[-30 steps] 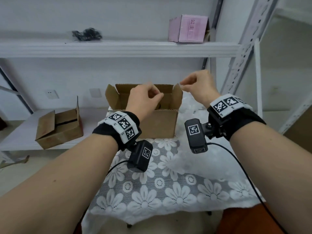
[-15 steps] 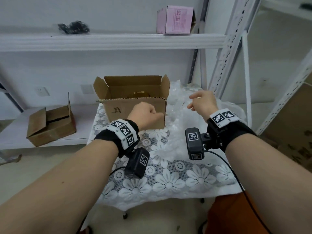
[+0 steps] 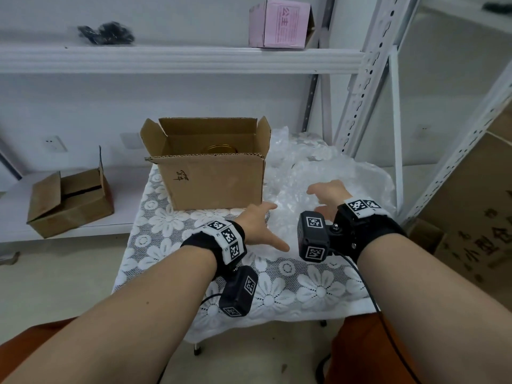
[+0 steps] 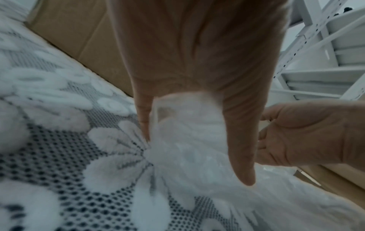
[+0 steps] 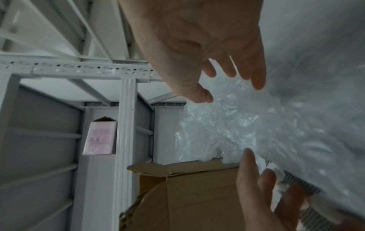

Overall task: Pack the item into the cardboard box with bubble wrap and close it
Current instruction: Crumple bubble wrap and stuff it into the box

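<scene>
An open cardboard box [image 3: 216, 184] stands on the small table with its flaps up. A round gold item [image 3: 221, 148] shows low inside it. A crumpled sheet of bubble wrap [image 3: 318, 167] lies on the table to the box's right. My left hand [image 3: 266, 225] is open in front of the box's right corner, its fingers spread at the wrap's near edge [image 4: 187, 129]. My right hand [image 3: 318, 198] is open just over the wrap, fingers spread [image 5: 231, 87]. In the right wrist view the box [image 5: 187, 195] sits below the wrap [image 5: 247, 125]. Neither hand grips anything.
A white flowered lace cloth [image 3: 277, 295] covers the table. A second brown box [image 3: 69, 200] sits on the low shelf at left. A pink box [image 3: 279, 23] and a black bundle [image 3: 106, 33] are on the upper shelf. A white rack upright [image 3: 360, 79] and big cartons [image 3: 471, 203] stand at right.
Both hands have come down from the box's top edge to the bubble wrap beside it. The left hand's curled fingers have spread open, and the right hand has opened too.
</scene>
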`<action>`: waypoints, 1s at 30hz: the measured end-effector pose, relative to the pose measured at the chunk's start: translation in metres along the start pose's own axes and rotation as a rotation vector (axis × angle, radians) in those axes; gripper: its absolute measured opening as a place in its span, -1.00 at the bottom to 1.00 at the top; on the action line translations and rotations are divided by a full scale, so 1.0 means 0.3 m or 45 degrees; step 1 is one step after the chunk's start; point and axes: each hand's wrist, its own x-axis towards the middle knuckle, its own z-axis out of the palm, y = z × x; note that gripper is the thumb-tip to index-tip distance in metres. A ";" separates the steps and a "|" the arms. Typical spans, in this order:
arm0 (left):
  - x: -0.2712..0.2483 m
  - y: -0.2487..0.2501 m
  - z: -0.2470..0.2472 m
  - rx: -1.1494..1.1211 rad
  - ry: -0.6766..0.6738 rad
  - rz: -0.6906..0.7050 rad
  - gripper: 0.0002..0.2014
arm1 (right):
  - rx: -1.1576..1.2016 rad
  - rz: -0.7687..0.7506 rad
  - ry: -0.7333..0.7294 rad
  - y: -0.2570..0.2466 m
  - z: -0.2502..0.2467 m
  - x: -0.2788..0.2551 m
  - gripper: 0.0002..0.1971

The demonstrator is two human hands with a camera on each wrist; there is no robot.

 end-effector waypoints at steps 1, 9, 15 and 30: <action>0.004 0.000 0.006 0.017 0.015 0.004 0.10 | 0.041 0.020 -0.035 0.005 -0.001 -0.007 -0.61; 0.028 0.002 -0.003 -0.042 0.177 0.015 -0.08 | 0.411 -0.003 -0.338 0.043 0.032 -0.008 -0.92; 0.031 -0.012 -0.073 -0.607 0.235 -0.009 -0.61 | 0.149 -0.287 -0.499 0.011 0.085 -0.034 -0.78; -0.121 -0.032 -0.181 -1.164 0.028 0.028 -0.64 | 0.178 -0.009 0.459 0.089 0.008 0.090 -0.10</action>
